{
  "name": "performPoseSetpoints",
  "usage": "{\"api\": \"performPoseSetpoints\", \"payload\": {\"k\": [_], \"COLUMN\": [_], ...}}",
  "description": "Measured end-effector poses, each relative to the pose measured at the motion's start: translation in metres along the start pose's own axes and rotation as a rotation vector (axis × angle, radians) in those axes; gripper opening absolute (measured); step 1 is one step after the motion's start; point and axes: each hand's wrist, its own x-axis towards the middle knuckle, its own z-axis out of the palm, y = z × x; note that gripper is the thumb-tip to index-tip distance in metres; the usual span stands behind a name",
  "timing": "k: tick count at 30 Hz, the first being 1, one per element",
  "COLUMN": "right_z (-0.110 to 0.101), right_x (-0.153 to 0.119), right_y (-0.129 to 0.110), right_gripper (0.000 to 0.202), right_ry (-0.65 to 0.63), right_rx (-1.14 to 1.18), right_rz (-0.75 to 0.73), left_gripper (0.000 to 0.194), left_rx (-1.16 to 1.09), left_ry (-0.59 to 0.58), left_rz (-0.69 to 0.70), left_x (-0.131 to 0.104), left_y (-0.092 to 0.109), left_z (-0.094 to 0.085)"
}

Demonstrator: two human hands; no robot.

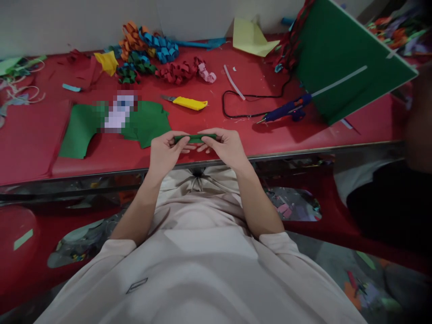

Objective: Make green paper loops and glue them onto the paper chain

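Note:
Between my two hands is a narrow rolled or folded strip of green paper (pixel 195 138), held level just over the front edge of the table. My left hand (pixel 168 150) pinches its left end between thumb and fingers. At the other end, my right hand (pixel 227 146) grips in the same way. Behind my left hand lie loose green paper sheets (pixel 153 119), partly under a blurred pale item (pixel 119 112). A yellow box cutter (pixel 189 103) rests on the table beyond my hands, its blade pointing left.
On the red table (pixel 209 121), a blue glue gun (pixel 286 110) with a black cord lies to the right, before a leaning green board (pixel 337 58). Curled paper chains (pixel 148 45) sit at the back. Red sheets (pixel 30 139) lie left. Another person (pixel 391 202) is at far right.

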Motion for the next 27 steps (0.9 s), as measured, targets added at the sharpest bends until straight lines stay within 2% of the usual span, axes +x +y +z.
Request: {"api": "performPoseSetpoints", "payload": {"k": [10, 16, 23, 27], "right_z": [0.002, -0.003, -0.009, -0.008], "right_x": [-0.002, -0.002, -0.009, -0.010], "right_y": [-0.003, 0.001, -0.012, -0.014], "right_gripper": [0.021, 0.027, 0.028, 0.026], "right_ry": [0.040, -0.036, -0.140, -0.138], "right_rx": [-0.004, 0.036, -0.049, -0.130], "right_rz": [0.018, -0.002, -0.061, -0.101], "left_gripper": [0.035, 0.042, 0.047, 0.042], "left_rx": [0.050, 0.025, -0.029, -0.032], "left_ry": [-0.020, -0.080, -0.185, -0.134], "left_rz": [0.051, 0.005, -0.078, -0.077], "left_x": [-0.003, -0.001, -0.003, -0.004], "left_y": [0.006, 0.009, 0.012, 0.010], "left_z": [0.002, -0.001, -0.014, -0.012]}}
